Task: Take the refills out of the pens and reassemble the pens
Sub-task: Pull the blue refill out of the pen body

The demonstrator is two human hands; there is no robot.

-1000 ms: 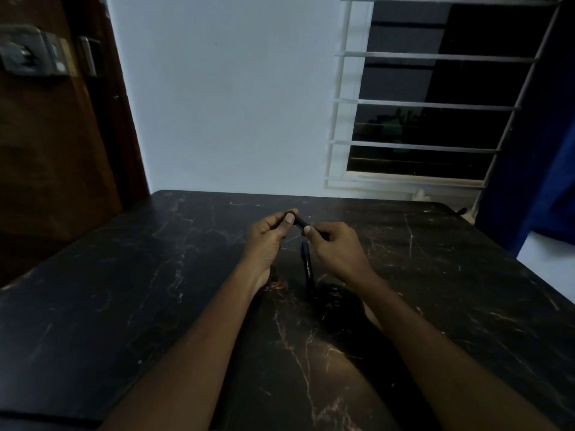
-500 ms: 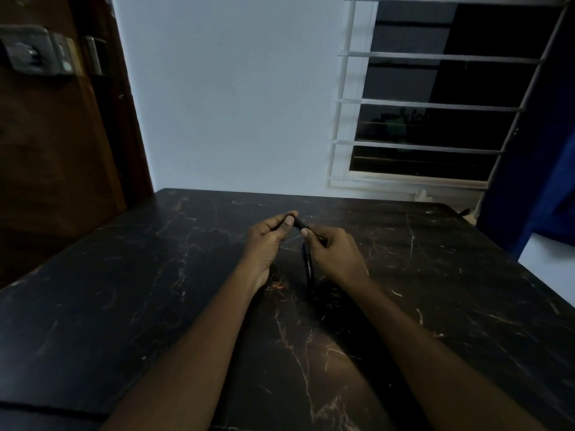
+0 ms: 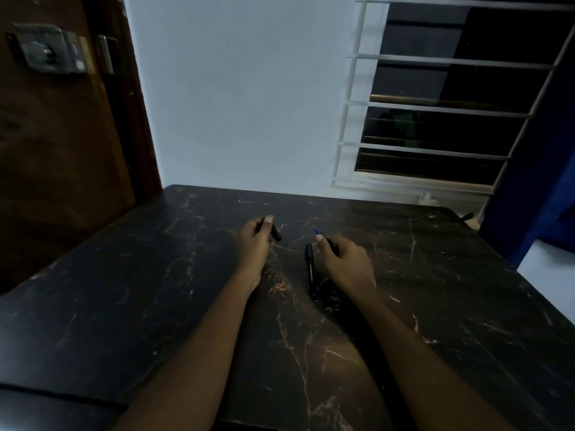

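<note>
Table (image 3: 186, 306): black marble-look slab, pale and rusty veins.
Left hand (image 3: 253, 244): thumb and fingers pinch a short black cylindrical pen piece (image 3: 276, 234).
Right hand (image 3: 345, 262): fingers curled round a blue-tipped barrel (image 3: 318, 231) (mostly hidden).
Second pen (image 3: 310, 270): slim, black, lying on the table between the hands.

My left hand (image 3: 255, 247) curled round a short black pen piece (image 3: 276, 234), my right hand (image 3: 347, 264) pinching a blue-tipped pen (image 3: 317, 231), hands apart, a second black pen (image 3: 310, 270) lying on the dark marble counter (image 3: 155, 306), just beside my right fingers (image 3: 321, 241)
</note>
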